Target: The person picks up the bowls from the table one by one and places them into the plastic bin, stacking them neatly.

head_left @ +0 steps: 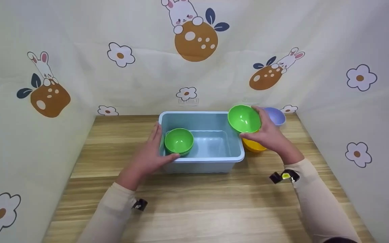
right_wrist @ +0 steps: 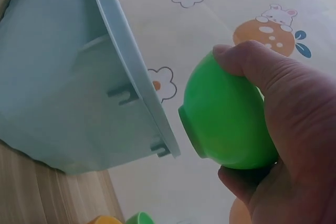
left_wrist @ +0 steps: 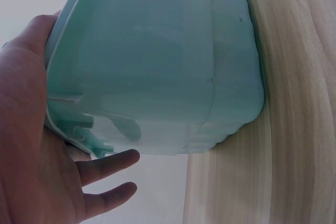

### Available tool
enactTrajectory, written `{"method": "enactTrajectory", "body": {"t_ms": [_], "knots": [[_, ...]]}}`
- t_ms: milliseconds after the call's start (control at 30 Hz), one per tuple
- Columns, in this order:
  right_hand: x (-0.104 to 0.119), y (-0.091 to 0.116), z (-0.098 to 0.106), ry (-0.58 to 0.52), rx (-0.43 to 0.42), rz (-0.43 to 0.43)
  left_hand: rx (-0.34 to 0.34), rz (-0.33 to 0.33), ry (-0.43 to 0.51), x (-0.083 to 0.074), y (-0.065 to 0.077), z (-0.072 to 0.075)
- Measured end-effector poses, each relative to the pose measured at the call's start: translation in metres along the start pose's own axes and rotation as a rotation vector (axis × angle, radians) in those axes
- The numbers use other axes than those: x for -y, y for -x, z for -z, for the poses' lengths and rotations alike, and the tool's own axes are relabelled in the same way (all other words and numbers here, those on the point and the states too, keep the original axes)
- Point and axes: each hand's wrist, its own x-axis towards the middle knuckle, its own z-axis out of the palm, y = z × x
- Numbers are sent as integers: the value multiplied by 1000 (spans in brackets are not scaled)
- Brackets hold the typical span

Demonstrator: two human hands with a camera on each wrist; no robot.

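**Green bowl pinched in right grip beside blue bin**

Right of centre in the frame, the bowl was clasped by the right grip, its thumb and fingers curved around opposite sides. The bowl was held with its mouth turned toward the head camera, over the bin's upper right corner in that view; in the right wrist view, a gap was seen between it and the bin's rim.

Left of centre, the bin was touched by the left grip, spread at its corner: the thumb was laid over the near rim, and the fingers were extended along the left side.

In the left part of the bin, a second green bowl was seen mouth up, with another green edge showing beneath it.

To the bin's right, an orange bowl was partly hidden by the right grip, and a purple bowl was placed farther up the frame.

The bin was set on a wood-grained bench. The upper frame was filled by a pale cloth, printed with rabbits, flowers and brown fruit.
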Motion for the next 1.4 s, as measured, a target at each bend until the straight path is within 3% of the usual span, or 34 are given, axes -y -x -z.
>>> {"method": "enactTrajectory", "body": {"t_ms": [467, 700, 1400], "knots": [[22, -14, -13, 31, 132, 6, -5, 4, -5, -1, 0, 0], [33, -22, -19, 89, 175, 71, -10, -12, -11, -2, 0, 0], [63, -55, -40, 116, 395, 166, -17, -26, 5, 0, 2, 0]]}}
